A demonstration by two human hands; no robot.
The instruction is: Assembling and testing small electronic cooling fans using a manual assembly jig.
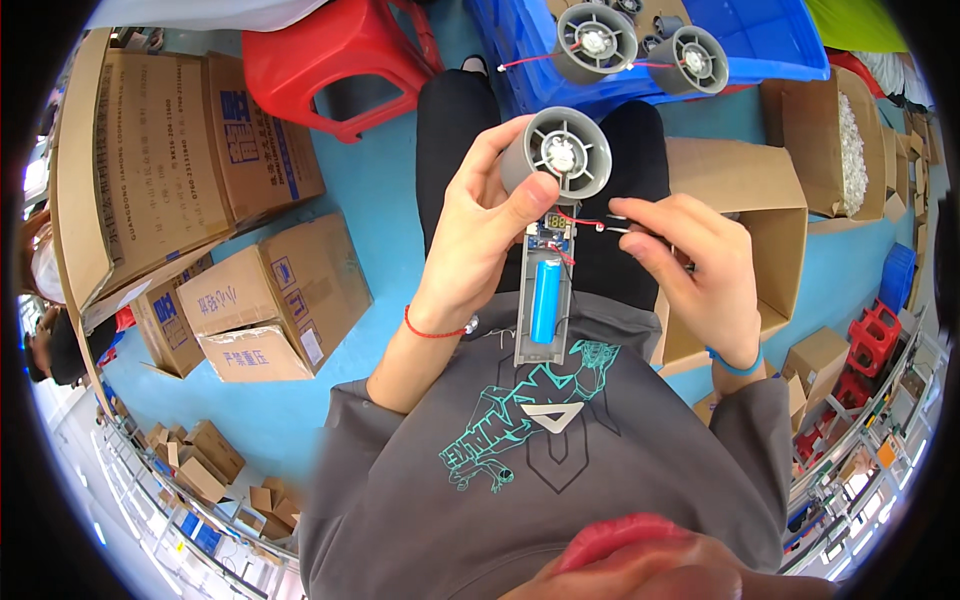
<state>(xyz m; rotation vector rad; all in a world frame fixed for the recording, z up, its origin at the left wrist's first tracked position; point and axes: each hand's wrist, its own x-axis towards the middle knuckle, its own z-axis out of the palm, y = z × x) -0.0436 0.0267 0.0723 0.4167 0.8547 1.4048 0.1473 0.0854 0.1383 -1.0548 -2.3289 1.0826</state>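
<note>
Left grip: the left hand [480, 235] is wrapped around the grey fan housing [557, 152], thumb pressed on its lower rim, fingers curled behind its side.
Right grip: the right hand [700, 275] pinches the thin wires [615, 226] between thumb and forefinger, just right of the housing; the remaining fingers are loosely curled.
Fan housing: a short grey cylinder with its open face toward the camera, white hub in the middle, held above the lap.
Handle shell: a grey open half-shell [543, 300] runs down from the housing toward the chest, carrying a blue cylindrical battery [545, 300] and, at its top, a small circuit board [551, 232] with a lit display.
Wires: red and white leads run from the board to the right fingertips.
Nearby: two more grey fan units [640, 48] lie in a blue crate [760, 40] beyond the knees.
Floor: a red plastic stool [335, 55] stands at upper left; cardboard boxes [240, 190] sit to the left, and an open carton [760, 215] to the right.
</note>
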